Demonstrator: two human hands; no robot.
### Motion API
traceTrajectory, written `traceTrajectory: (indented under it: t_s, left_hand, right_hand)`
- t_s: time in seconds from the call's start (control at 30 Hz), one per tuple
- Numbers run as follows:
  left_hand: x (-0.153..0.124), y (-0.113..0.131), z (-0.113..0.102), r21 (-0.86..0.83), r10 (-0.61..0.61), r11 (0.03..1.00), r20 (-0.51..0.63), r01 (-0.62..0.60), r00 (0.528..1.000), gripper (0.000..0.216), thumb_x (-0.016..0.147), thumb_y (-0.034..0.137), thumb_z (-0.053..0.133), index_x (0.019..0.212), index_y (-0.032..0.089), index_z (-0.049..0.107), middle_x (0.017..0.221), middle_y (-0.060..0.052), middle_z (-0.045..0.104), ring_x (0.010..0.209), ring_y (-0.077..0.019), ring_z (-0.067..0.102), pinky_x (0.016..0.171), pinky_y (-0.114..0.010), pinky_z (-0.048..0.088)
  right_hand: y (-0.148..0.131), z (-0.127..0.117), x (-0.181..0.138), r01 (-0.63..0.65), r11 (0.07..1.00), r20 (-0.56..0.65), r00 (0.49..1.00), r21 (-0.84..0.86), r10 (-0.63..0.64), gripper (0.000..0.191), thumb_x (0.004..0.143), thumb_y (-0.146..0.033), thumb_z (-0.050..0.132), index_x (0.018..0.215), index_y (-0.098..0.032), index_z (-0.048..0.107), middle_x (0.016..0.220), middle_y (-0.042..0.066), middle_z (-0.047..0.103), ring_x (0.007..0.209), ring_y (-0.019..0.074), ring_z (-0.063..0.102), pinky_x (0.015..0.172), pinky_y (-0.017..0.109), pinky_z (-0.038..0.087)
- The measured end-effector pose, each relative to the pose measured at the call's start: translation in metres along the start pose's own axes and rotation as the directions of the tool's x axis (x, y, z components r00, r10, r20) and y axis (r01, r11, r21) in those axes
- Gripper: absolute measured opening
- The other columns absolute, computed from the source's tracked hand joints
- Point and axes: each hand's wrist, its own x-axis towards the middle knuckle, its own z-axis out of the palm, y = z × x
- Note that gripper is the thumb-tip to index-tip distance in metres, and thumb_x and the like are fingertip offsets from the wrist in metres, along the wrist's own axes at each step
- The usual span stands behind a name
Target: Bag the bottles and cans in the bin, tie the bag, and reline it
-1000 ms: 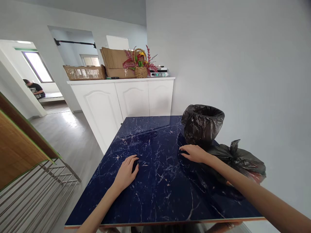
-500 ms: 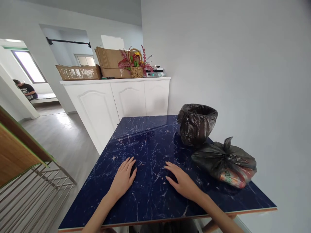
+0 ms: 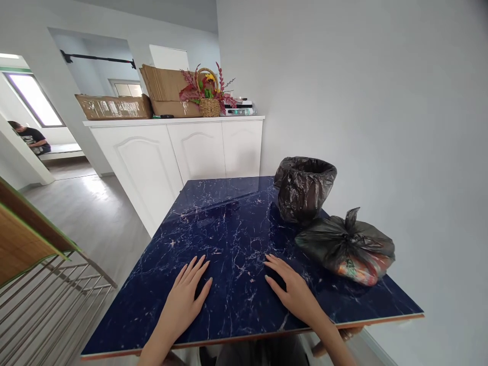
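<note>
My left hand [image 3: 186, 295] lies flat on the dark blue marbled tabletop [image 3: 224, 218], fingers stretched out and holding nothing. My right hand [image 3: 292, 287] rests palm down on the same surface, its fingers also extended and nothing in them. To the right of my right hand, apart from it, sits a knotted black plastic bag [image 3: 348, 244] with red and orange contents showing through its thin side. Behind that bag stands a bin lined with a black plastic bag [image 3: 305, 190], its mouth facing up.
Against the far table edge is a white cabinet [image 3: 202, 147] bearing cardboard boxes [image 3: 114, 107] and a wicker basket of flowers [image 3: 209, 107]. A metal rack [image 3: 76, 290] stands on the left. A person [image 3: 32, 138] sits in the far room. A wall bounds the right.
The view has shifted slightly, so the scene sits a little higher and further left. My left hand is slightly nearer to me with its fingers spread more; my right hand stays on the table.
</note>
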Motion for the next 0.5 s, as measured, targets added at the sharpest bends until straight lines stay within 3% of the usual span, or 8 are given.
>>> traceTrajectory:
  t_s: [0.5]
  left_hand:
    - [0.002, 0.004, -0.005, -0.068, -0.033, 0.997, 0.013, 0.034, 0.999, 0.049, 0.107, 0.052, 0.051, 0.150, 0.030, 0.060, 0.162, -0.003, 0.057, 0.155, -0.0300, 0.046, 0.130, -0.057, 0.036]
  right_hand:
    - [-0.008, -0.015, 0.000, -0.006, 0.997, -0.012, 1.000, 0.077, 0.007, 0.033, 0.106, -0.045, 0.053, 0.130, -0.034, 0.073, 0.151, 0.003, 0.067, 0.150, 0.0310, 0.053, 0.122, 0.057, 0.046]
